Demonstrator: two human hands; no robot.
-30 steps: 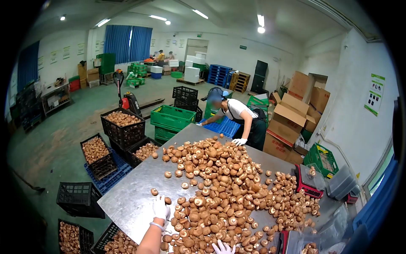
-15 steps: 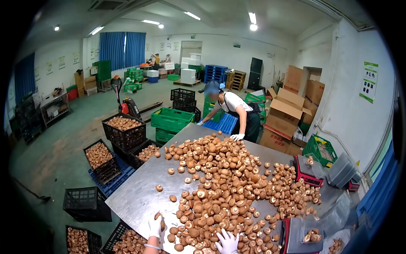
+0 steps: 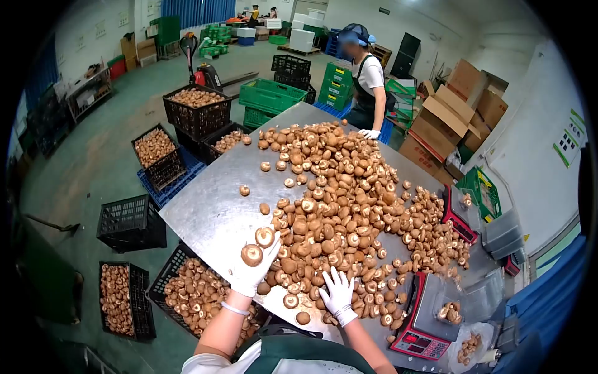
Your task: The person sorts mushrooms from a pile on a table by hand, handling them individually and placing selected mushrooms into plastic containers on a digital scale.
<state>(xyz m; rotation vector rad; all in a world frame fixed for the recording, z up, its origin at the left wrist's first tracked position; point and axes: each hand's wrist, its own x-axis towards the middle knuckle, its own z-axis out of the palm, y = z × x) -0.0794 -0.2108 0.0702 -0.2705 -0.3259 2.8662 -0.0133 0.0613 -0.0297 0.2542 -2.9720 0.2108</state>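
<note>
My left hand point(image 3: 256, 272), in a white glove, holds two brown shiitake mushrooms point(image 3: 251, 255) at the left side of the pile, above the metal table. Their pale undersides and stems face up. My right hand point(image 3: 338, 291), also gloved in white, rests with its fingers spread on the near edge of the large mushroom pile point(image 3: 336, 206). Nothing shows in its grasp. A few loose mushrooms lie between my hands and along the pile's left side.
Red scales point(image 3: 423, 340) and plastic boxes line the right of the metal table point(image 3: 205, 206). Below its left edge stands a black crate of mushrooms point(image 3: 193, 293), with more crates beyond. A co-worker point(image 3: 367, 81) stands at the far end, one gloved hand on the table.
The view has tilted down. My left hand has turned up, now showing two mushrooms in it. My right hand stays by the pile. The co-worker has straightened up from leaning over the table.
</note>
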